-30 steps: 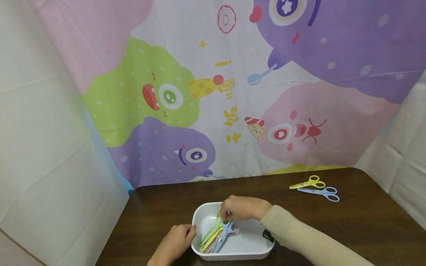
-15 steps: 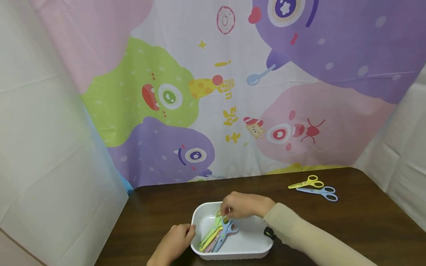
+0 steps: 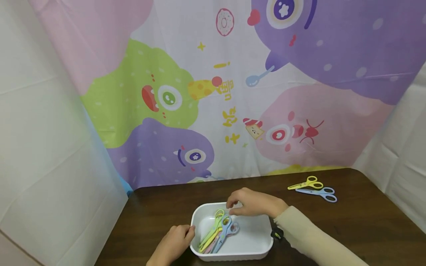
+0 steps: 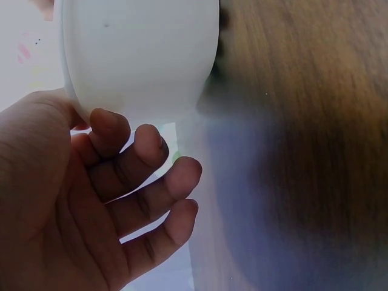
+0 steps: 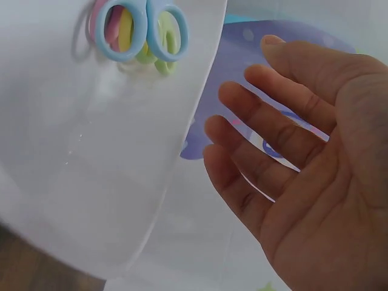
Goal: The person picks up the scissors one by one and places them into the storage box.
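Head view: a white tray (image 3: 253,242) of scissors is steadied on a brown table (image 3: 349,221).

The tray's left wall is touched by the left hand (image 3: 173,245), its fingers loosely curled against the wall. The right hand (image 3: 254,203) is held over the tray's far rim, fingers relaxed and grasping nothing. A bundle of pastel scissors (image 3: 217,231) lies in the tray's left part. Yellow scissors (image 3: 306,183) and blue scissors (image 3: 317,193) lie well apart, at the far right.

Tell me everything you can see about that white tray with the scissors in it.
The white tray is a glossy, plastic-looking rectangular tub with rounded corners, sitting flat on the dark wooden table. Several pastel scissors lie bunched in its left half. The left hand touches its left wall; the right hand hovers open above its far rim.
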{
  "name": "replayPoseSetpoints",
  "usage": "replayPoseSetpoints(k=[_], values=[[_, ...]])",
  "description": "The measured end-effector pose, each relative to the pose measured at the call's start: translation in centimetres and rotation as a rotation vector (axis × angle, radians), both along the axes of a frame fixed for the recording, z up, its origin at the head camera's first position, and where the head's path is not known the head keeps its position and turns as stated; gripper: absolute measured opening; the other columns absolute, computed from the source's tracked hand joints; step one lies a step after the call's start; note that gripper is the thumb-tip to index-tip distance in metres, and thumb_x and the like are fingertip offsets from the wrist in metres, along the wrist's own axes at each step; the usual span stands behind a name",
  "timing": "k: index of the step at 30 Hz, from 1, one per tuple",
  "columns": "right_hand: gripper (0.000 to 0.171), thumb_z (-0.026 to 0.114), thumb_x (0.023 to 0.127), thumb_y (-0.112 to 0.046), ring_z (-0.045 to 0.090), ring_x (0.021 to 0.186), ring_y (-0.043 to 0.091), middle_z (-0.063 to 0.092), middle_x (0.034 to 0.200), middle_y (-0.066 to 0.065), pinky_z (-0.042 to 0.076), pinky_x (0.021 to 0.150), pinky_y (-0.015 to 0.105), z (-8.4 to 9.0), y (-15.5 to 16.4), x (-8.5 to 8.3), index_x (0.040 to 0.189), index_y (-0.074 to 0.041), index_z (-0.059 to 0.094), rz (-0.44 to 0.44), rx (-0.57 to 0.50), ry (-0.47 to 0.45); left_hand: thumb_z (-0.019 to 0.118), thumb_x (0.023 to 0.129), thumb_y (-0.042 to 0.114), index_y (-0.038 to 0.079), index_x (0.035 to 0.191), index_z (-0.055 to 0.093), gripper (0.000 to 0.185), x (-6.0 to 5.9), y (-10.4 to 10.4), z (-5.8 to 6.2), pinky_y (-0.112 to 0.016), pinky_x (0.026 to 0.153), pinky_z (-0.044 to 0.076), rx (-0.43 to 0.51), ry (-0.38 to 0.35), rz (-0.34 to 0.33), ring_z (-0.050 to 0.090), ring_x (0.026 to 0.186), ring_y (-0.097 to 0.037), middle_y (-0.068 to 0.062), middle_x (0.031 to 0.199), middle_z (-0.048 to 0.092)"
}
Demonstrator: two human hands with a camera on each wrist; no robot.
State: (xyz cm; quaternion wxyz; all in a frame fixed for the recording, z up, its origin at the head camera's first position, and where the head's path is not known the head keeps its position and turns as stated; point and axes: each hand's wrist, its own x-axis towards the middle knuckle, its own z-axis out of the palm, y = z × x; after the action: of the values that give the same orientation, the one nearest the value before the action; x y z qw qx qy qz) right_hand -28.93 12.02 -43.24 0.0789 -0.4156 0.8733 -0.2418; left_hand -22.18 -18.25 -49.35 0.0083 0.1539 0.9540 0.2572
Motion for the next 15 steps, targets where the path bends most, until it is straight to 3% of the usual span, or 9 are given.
replayPoseSetpoints(k=[4, 8, 15], values=[[0.024, 0.071, 0.098, -0.025, 0.068, 0.107, 0.013, 0.075, 0.113, 0.002, 0.055, 0.094, 0.031, -0.3, 0.7, 0.1, 0.115, -0.008, 0.075, -0.014, -0.026, 0.013, 0.054, 0.104, 0.028, 0.017, 0.08, 0.07, 0.031, 0.0, 0.0, 0.0, -0.032, 0.062, 0.044, -0.004, -0.021, 0.0, 0.051, 0.066, -0.008, 0.007, 0.07, 0.061], [0.024, 0.071, 0.098, -0.023, 0.069, 0.107, 0.014, 0.075, 0.113, 0.003, 0.056, 0.095, 0.033, -0.6, 1.6, 0.1, 0.115, -0.007, 0.075, -0.008, -0.074, 0.083, 0.055, 0.104, 0.029, 0.014, 0.086, 0.073, 0.03, -0.2, -0.1, 0.0, -0.034, 0.063, 0.046, -0.009, -0.037, -0.002, 0.053, 0.069, -0.008, 0.005, 0.077, 0.067], [0.021, 0.071, 0.097, -0.02, 0.068, 0.105, 0.016, 0.075, 0.111, 0.006, 0.056, 0.092, 0.035, -0.6, 3.5, 0.4, 0.114, -0.007, 0.074, -0.026, -0.127, 0.136, 0.055, 0.104, 0.032, 0.015, 0.081, 0.069, 0.032, -0.3, -0.2, 0.3, -0.032, 0.059, 0.041, -0.02, -0.052, -0.005, 0.048, 0.062, -0.009, 0.007, 0.068, 0.059]])
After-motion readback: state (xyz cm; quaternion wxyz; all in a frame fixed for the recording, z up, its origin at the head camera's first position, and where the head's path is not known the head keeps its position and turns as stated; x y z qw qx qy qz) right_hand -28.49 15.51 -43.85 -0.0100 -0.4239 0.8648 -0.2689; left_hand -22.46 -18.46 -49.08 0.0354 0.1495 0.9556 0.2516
